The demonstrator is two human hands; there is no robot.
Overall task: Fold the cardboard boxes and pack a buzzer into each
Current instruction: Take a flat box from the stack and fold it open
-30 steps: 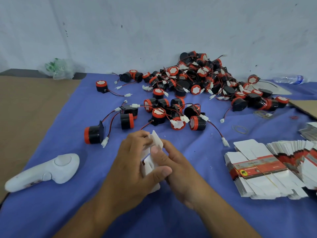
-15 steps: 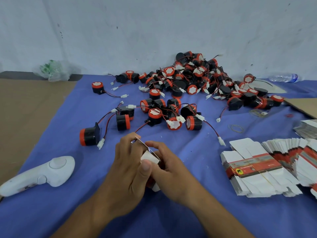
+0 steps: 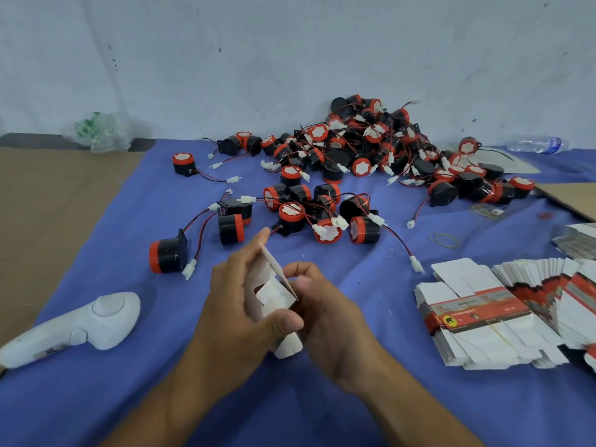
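Note:
A small white cardboard box point(image 3: 273, 296), partly folded with one flap standing up, sits between my two hands above the blue cloth. My left hand point(image 3: 238, 304) wraps around its left side with the thumb across the front. My right hand point(image 3: 325, 317) pinches its right edge. A large pile of black and red buzzers point(image 3: 364, 146) with red and black wires lies at the back of the cloth. One lone buzzer point(image 3: 167, 256) lies on its side just left of my hands. Flat unfolded boxes point(image 3: 477, 321) are stacked at the right.
A white handheld controller point(image 3: 77, 327) lies at the left on the blue cloth point(image 3: 96, 398). Rubber bands point(image 3: 445, 240) lie right of the buzzers. A clear bottle point(image 3: 535, 145) and a plastic bag point(image 3: 96, 132) rest by the wall. Brown cardboard point(image 3: 571, 198) juts in at right.
Both hands have turned the box and one flap now stands up toward the buzzers. The view has shifted slightly; nothing else on the cloth moved.

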